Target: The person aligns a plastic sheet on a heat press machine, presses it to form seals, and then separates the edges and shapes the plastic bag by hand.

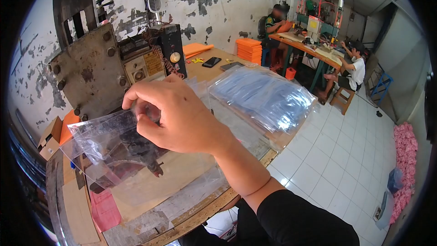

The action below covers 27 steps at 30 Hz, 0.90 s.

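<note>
My right hand (175,114) reaches in from the lower right, over the workbench. Its thumb and fingers are curled round the edge of a clear plastic sheet (107,166), which hangs tilted over the left of the bench. Through the sheet show dark metal parts and a tan board (168,173). Just behind my hand stands a machine with a bolted metal plate (88,70). A stack of clear bluish plastic sleeves (261,95) lies to the right of my hand. My left hand is out of view.
A black phone (211,62) and orange stacks (248,51) are at the back. Two people sit at a far table (300,43) with machines. A cardboard box (49,143) stands at the left, pink cloth (105,209) lies on the bench, and pink bundles (404,168) are at far right.
</note>
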Each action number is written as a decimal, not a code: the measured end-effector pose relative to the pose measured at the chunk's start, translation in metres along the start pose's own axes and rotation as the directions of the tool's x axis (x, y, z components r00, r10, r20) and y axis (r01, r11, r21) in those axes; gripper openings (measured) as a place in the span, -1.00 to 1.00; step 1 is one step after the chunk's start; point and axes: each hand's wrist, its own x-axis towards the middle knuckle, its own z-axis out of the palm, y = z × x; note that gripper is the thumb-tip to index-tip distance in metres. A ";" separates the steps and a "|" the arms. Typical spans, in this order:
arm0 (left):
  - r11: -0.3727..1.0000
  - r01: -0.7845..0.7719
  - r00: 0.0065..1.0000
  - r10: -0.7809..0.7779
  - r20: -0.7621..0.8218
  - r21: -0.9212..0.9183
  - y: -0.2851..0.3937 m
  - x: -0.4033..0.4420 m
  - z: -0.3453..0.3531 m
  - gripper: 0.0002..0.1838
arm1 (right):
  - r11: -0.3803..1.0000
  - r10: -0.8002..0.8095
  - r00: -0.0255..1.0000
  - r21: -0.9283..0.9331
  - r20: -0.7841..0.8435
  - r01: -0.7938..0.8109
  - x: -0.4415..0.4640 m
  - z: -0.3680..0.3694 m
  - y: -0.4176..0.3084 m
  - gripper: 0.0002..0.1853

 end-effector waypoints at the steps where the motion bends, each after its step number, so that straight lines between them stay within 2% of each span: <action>1: 1.000 -0.005 1.000 0.005 0.001 -0.008 0.001 0.000 0.000 -0.62 | 1.000 0.000 1.000 -0.002 0.002 0.000 0.000 0.000 0.000 -0.81; 27: 0.995 0.012 0.999 -0.008 0.048 -0.097 0.011 0.009 0.002 -0.68 | 1.000 0.006 1.000 -0.004 0.009 -0.006 -0.001 -0.004 0.000 -0.83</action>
